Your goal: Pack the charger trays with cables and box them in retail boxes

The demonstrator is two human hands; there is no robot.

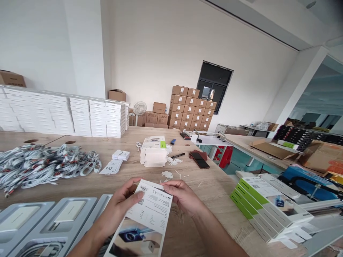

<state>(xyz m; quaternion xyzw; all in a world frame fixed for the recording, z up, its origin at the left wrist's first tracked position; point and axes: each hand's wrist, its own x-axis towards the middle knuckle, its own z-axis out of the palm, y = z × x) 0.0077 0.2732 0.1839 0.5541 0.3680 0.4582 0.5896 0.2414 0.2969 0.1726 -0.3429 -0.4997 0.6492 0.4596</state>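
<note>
Printed white carton (pixel 150 210) held up & tilted over wood tbl (pixel 219 200), low-centre, btm end cut off by frame; L hand (pixel 124 200) part-closed on its L edge, thumb on printed face nr QR code, fingers mostly hidden behind; R hand (pixel 182 196) pinching top R corner, thumb & fingers close tog. Tight on L: blue-grey trays (pixel 48 218) w/ chargers (pixel 71 211) & coiled cable (pixel 45 250), rims right by L forearm. Beyond them white cable heap (pixel 50 162) runs out of frame L. Ahead of hands: white scraps (pixel 167 174), then white stack (pixel 154 157) w/ green-patch print on top, card piles (pixel 120 154) to its L, marker (pixel 178 155) & phone (pixel 200 160) to its R, phone nr tbl's R edge. Most room is R of carton: wood runs from R forearm out to green-and-white boxes (pixel 257 214), stacked nr R edge, flaps sticking out at near end. Far edge on L walled off by long row of white boxes (pixel 61 114), so reach there stops short
</note>
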